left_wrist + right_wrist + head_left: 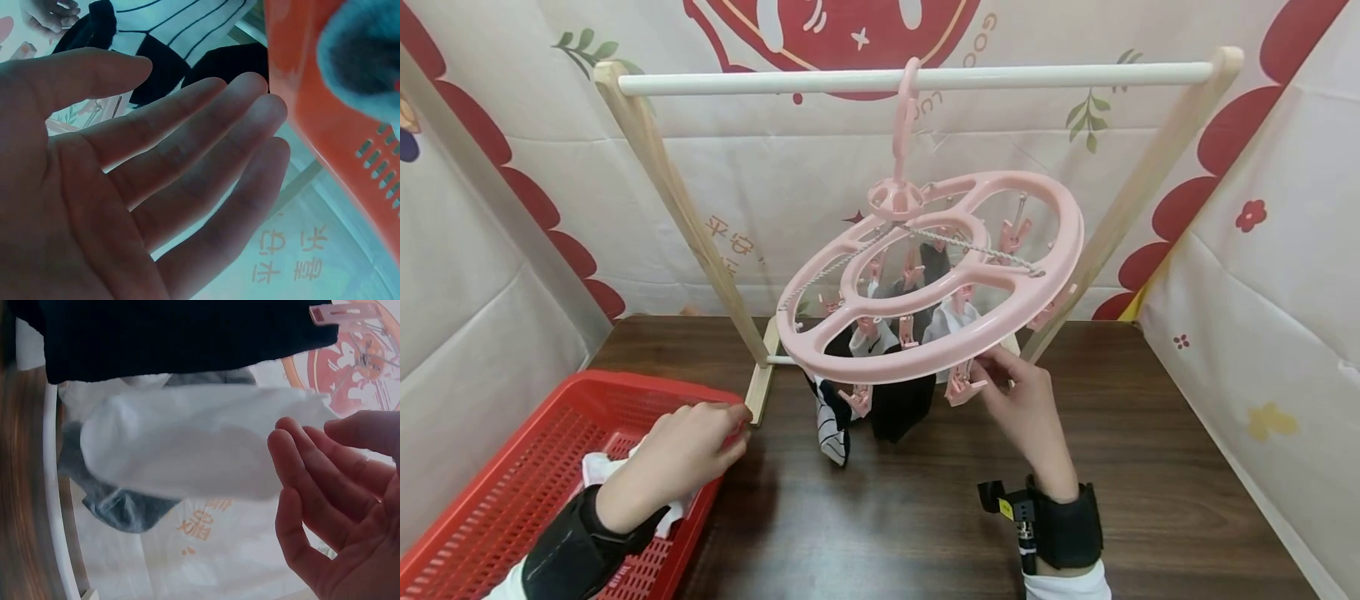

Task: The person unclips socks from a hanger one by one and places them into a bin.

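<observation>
In the head view my left hand (688, 454) hangs over the right side of the red basket (647, 383). The left wrist view shows its fingers spread a little, with nothing held. A white sock (181, 440) hangs beneath the pink round hanger (910, 367). My right hand (1026, 408) is at the hanger's right front rim, close to a pink clip (962, 385). Its fingers (312, 494) are loosely bent near the sock's upper end; I cannot tell whether they touch it. Left of it hang black socks (904, 408) and a black-and-white striped sock (832, 429).
The hanger hooks over a white rod (760, 82) on a wooden stand (681, 208). White cloth (598, 468) lies in the basket. A grey sock (128, 509) hangs behind the white one. Printed fabric (1247, 275) encloses the brown table (1150, 467).
</observation>
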Available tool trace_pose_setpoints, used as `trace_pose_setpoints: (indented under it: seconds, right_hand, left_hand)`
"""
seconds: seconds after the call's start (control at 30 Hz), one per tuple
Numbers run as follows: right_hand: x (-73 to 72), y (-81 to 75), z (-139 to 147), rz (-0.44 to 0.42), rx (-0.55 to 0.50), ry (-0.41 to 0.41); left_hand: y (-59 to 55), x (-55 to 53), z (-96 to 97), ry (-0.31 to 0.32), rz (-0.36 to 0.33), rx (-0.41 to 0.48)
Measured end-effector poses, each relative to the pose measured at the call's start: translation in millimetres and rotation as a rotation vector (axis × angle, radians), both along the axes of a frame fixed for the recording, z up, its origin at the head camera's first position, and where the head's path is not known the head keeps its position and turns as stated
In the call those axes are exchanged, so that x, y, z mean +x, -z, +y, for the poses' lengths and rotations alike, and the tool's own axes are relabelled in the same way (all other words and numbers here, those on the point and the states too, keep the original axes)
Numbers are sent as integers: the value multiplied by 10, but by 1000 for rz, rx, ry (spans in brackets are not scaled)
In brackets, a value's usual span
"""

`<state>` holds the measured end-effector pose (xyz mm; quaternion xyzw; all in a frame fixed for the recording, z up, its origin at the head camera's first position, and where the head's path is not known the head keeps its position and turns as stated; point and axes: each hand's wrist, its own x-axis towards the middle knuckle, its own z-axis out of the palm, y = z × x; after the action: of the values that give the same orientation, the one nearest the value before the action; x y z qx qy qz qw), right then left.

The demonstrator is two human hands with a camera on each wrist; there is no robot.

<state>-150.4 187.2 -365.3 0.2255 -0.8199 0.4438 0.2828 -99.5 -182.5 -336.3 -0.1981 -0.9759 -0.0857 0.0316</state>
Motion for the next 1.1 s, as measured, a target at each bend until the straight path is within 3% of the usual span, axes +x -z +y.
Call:
trace_pose_setpoints:
  seconds: [0.2,0.37,0.53,0.63,0.77,0.87,0.93,1.1]
  right_hand:
    - [18,1,-64,-52,-35,-126]
    - [-9,-70,-156,-81,18,-153]
    - [-62,-191,-306,-85,-52,-336]
    - [-114,-259,-380,1,-69,-428]
    - [-167,-338,-445,93,-63,-451]
    - [-170,-400,-475,74,-96,-463]
    - [-160,-430,-490,36,-133,-484]
    - [-120,-488,-507,20,-155,-522]
  left_hand:
    - [34,18,42,17,26,-1]
    - [8,12,122,48,35,-9]
    - [-51,-30,274,106,73,39]
    - [-74,-65,364,162,105,116]
    - [-67,-139,488,289,80,298]
    - [-50,-199,613,396,4,458]
    - [-35,-235,700,436,-34,536]
    - [8,-297,874,447,-1,622]
